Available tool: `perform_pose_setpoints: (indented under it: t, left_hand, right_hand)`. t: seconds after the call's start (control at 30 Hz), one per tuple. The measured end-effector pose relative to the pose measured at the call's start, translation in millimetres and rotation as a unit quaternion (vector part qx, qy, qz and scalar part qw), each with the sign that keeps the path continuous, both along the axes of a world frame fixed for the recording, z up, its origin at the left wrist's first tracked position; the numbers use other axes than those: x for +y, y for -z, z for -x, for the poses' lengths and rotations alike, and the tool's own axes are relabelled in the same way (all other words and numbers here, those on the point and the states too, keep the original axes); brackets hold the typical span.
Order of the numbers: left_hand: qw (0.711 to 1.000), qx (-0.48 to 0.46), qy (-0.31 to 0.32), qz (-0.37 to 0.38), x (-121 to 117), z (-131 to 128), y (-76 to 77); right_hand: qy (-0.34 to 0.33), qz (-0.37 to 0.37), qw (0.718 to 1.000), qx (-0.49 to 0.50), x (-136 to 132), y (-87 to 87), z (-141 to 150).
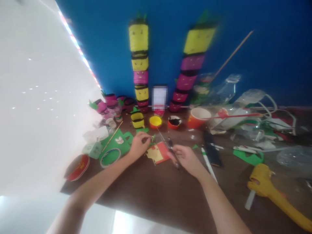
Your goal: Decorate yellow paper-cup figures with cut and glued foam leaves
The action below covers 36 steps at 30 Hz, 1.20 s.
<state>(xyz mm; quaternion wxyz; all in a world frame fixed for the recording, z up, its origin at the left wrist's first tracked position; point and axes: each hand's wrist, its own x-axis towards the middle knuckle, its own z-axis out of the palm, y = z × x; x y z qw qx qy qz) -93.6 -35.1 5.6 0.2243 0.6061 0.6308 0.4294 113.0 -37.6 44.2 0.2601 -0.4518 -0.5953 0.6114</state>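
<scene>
My right hand [184,158] is closed around a pair of scissors [163,136] with dark handles, whose thin blades point up and to the left. Thumb and fingers of my left hand [140,143] are pinched together on a small green piece [153,138], blurred, close to the blades. Between the two hands a red and cream piece of card [161,152] with a ragged edge lies on the brown table [143,191]. Beyond my hands stand a yellow paint cup [155,121] and a cup with black paint [174,121].
Green sheets [119,138], a tape roll [110,158] and a red lid-like piece [79,167] lie left. On the right are a white marker [208,164], a yellow glue gun [262,180], a paper cup [198,117] and plastic clutter. Painted cup stacks [141,61] line the blue wall.
</scene>
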Motion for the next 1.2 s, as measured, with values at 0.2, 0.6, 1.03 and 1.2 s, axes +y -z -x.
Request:
perform_pose_setpoints:
  t: [0.2, 0.6, 1.03, 1.2]
  left_hand:
    - [0.999, -0.005, -0.022, 0.027, 25.5, -1.9, 6.3]
    - [0.976, -0.217, -0.026, 0.009, 18.6, -4.3, 8.3]
    - [0.862, -0.500, -0.002, 0.088, 10.6, -20.0, 12.0]
    - [0.863, -0.494, 0.004, 0.106, 6.3, -21.0, 8.3]
  right_hand:
    - [-0.002, -0.006, 1.000, -0.004, -0.2, -3.8, 1.6]
    - [0.012, -0.028, 0.999, -0.026, -0.1, 1.5, 3.7]
    - [0.012, -0.028, 0.997, -0.072, 0.0, 11.3, 15.3]
    - [0.008, -0.019, 0.996, -0.089, -0.5, 6.8, 16.8]
